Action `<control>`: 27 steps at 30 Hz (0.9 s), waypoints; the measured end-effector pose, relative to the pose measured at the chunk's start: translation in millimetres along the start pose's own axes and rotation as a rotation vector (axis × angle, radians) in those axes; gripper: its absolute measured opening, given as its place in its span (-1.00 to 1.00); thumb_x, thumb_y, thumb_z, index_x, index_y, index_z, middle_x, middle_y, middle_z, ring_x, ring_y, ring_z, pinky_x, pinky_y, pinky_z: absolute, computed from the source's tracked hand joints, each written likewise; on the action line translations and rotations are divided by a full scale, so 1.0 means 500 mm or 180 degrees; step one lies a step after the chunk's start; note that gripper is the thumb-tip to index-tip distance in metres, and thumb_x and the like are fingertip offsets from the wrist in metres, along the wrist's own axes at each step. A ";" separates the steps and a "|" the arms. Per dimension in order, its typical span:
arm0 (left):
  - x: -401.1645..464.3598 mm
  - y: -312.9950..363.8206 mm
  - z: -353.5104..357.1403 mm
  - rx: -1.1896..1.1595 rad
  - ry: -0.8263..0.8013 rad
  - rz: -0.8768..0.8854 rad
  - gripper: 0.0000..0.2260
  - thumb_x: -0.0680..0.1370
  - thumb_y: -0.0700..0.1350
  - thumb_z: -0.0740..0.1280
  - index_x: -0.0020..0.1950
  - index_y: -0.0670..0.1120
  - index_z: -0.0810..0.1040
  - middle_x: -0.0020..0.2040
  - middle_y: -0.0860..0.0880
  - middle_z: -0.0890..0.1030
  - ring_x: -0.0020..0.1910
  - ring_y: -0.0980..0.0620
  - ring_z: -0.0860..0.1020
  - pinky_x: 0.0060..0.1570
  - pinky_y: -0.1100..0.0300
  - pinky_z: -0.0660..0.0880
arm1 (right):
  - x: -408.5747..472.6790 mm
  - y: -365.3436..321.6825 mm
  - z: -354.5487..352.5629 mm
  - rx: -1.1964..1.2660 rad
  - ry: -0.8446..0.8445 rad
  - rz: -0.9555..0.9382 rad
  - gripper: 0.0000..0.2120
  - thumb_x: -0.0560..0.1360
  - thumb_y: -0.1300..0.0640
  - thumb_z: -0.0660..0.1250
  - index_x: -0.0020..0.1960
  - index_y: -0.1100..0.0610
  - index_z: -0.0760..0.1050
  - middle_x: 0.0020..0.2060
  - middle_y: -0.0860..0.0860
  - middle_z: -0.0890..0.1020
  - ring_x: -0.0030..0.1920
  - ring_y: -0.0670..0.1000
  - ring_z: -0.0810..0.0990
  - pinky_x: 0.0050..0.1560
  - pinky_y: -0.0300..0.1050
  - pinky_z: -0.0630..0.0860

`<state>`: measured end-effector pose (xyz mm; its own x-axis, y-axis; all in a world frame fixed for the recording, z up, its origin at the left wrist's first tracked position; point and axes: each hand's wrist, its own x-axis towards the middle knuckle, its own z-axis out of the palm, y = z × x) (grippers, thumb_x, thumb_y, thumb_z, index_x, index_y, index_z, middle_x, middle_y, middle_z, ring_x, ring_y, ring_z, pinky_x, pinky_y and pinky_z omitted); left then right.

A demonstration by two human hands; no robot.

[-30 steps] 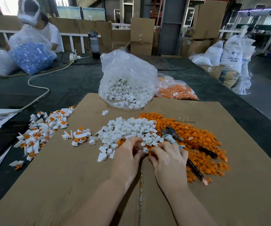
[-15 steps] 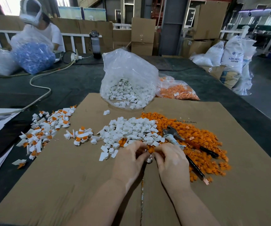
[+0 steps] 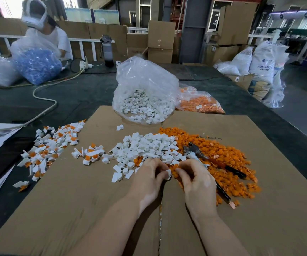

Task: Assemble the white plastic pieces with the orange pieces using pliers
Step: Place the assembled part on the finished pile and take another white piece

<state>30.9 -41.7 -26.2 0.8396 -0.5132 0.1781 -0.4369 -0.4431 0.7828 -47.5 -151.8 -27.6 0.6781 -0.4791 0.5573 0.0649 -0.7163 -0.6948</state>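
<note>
Our left hand (image 3: 149,179) pinches a white piece (image 3: 168,174); our right hand (image 3: 197,180) pinches an orange piece (image 3: 176,172) against it. Pliers (image 3: 210,163) at 2 o'clock on the orange pile (image 3: 223,152); white pile (image 3: 145,146) at 12.

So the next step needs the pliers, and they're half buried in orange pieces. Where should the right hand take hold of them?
By the two dark handles, coming from the right and near side. The pliers lie on the orange pile with their metal head pointing up-left toward the white pile, and the handles splay toward the right hand, mostly uncovered. This is a judgement only.
</note>
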 end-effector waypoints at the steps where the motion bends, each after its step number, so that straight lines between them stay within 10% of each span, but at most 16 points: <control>1: 0.000 0.002 0.002 -0.0132 0.0068 -0.0076 -0.83 0.54 -0.11 0.31 -0.20 0.11 0.42 -0.16 0.14 0.47 -0.16 0.19 0.45 -0.18 0.47 0.33 | 0.000 0.000 0.000 -0.0018 0.0011 -0.0025 -0.91 0.41 0.32 0.43 -0.12 0.18 0.58 -0.24 -0.05 0.61 -0.19 -0.12 0.57 -0.13 -0.41 0.45; 6: -0.004 0.010 0.007 -0.0600 0.0250 -0.0267 -0.81 0.57 -0.15 0.26 -0.16 0.12 0.39 -0.22 0.03 0.56 -0.19 0.03 0.57 -0.06 0.06 0.51 | 0.002 -0.003 0.002 0.0000 -0.0038 -0.0210 -0.86 0.42 0.36 0.41 -0.05 0.21 0.62 -0.18 -0.05 0.63 -0.14 -0.17 0.57 -0.05 -0.44 0.45; 11: -0.013 0.006 0.002 -0.1071 0.0191 -0.0292 -0.81 0.57 -0.21 0.25 -0.04 0.11 0.49 -0.29 0.03 0.57 -0.35 0.22 0.54 -0.23 0.38 0.49 | 0.000 0.001 0.002 -0.0046 -0.0220 -0.0093 -0.93 0.43 0.27 0.42 -0.09 0.17 0.60 -0.23 -0.04 0.63 -0.19 -0.09 0.59 -0.15 -0.22 0.55; 27: -0.015 0.007 0.004 -0.1787 0.0060 -0.0447 -0.86 0.55 -0.33 0.25 -0.08 -0.09 0.46 -0.36 -0.12 0.49 -0.43 0.15 0.55 -0.33 0.31 0.50 | -0.002 -0.001 0.005 -0.0217 -0.0034 -0.0594 -0.90 0.37 0.37 0.46 -0.17 0.23 0.58 -0.30 0.02 0.60 -0.30 -0.01 0.58 -0.32 -0.04 0.57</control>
<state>22.3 -41.0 -26.1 0.8851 -0.4620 0.0562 -0.0869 -0.0454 0.9952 -46.3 -149.4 -28.9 0.6667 -0.3295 0.6685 0.1407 -0.8251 -0.5471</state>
